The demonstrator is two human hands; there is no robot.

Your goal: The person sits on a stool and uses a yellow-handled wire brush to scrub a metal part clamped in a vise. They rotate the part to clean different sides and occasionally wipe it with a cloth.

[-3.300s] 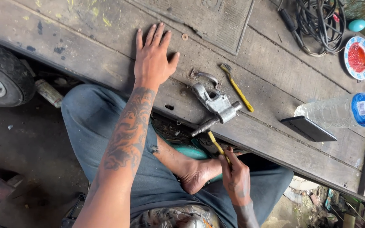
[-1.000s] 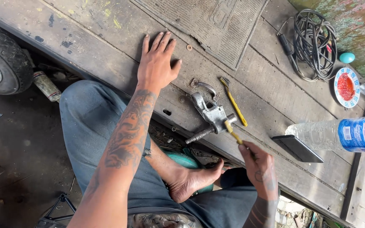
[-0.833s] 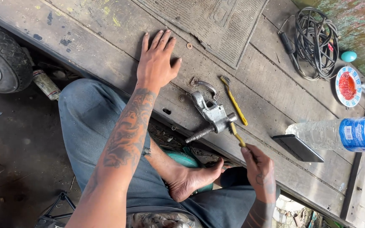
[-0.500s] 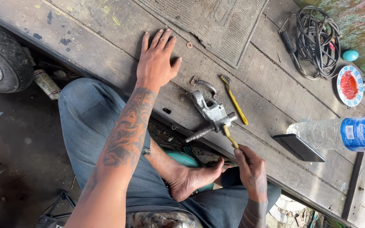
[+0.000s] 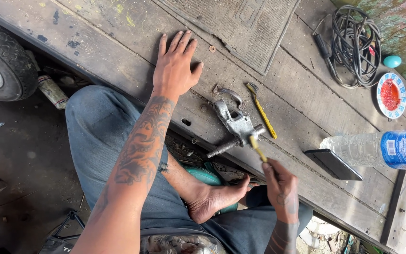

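Gripping a small yellow-handled brush [image 5: 258,148], the right hand [image 5: 280,190] hangs just off the near edge of the wooden counter [image 5: 118,51] — its grip narrow, fingers pinched round the handle. The brush points up and away from the hand, its head touching or almost touching the grey metal part [image 5: 236,127] that lies by that edge. That part sits directly beyond the right hand, its long axis slanting from the stubby shaft at the lower left up toward the far right, so the right hand is clearly the nearer one. The left hand [image 5: 175,68] lies flat and spread on the planks, holding nothing, off to the part's left. A second yellow brush [image 5: 261,111] lies just beyond the part.
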